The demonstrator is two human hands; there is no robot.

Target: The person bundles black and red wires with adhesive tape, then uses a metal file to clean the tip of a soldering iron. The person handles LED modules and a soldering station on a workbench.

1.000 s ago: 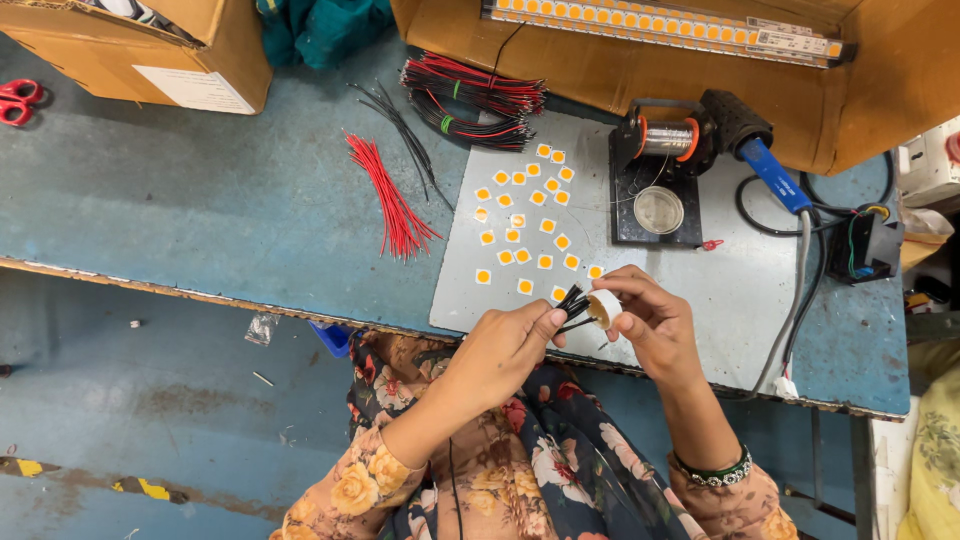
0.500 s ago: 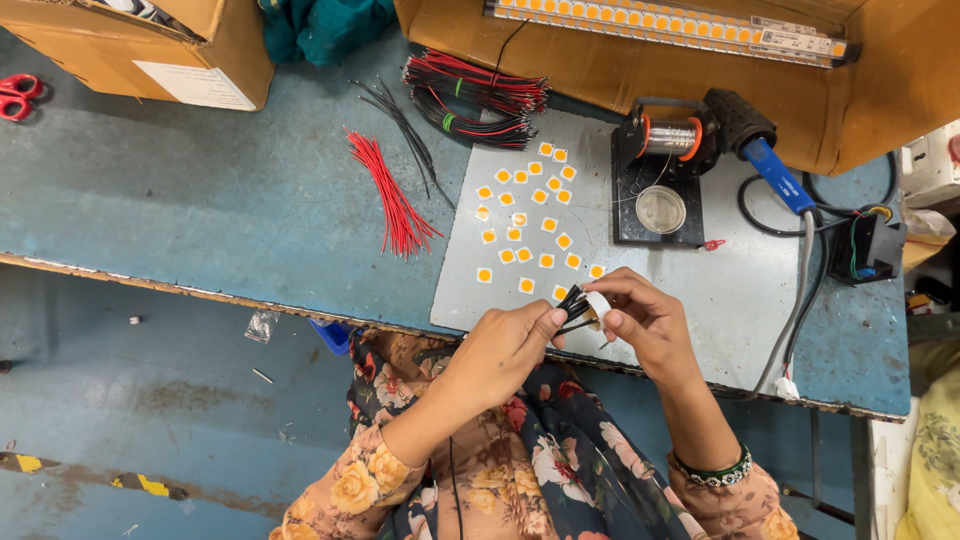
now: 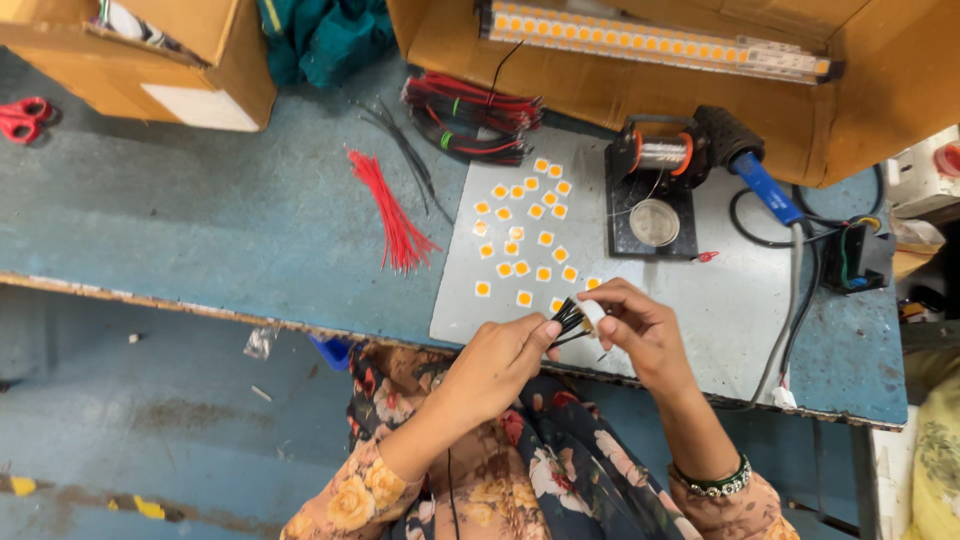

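At the near edge of the blue bench, my left hand (image 3: 505, 360) and my right hand (image 3: 640, 330) meet over a small bundle of short black wires (image 3: 570, 320). Both hands pinch the bundle, and a small white piece sits at my right fingertips. Just beyond them lies a grey sheet (image 3: 720, 290) with several small square yellow chips (image 3: 525, 240) laid out in loose rows. A bunch of short red wires (image 3: 395, 215) lies to the left of the sheet.
A soldering iron with a blue handle (image 3: 765, 185) rests by a black stand with a solder spool (image 3: 660, 155). Red and black wire bundles (image 3: 465, 115), cardboard boxes (image 3: 150, 50), a long yellow light strip (image 3: 650, 40) and red scissors (image 3: 22, 115) line the back.
My hands have kept to the same spot at the bench edge, with only small finger movements on the black wires.
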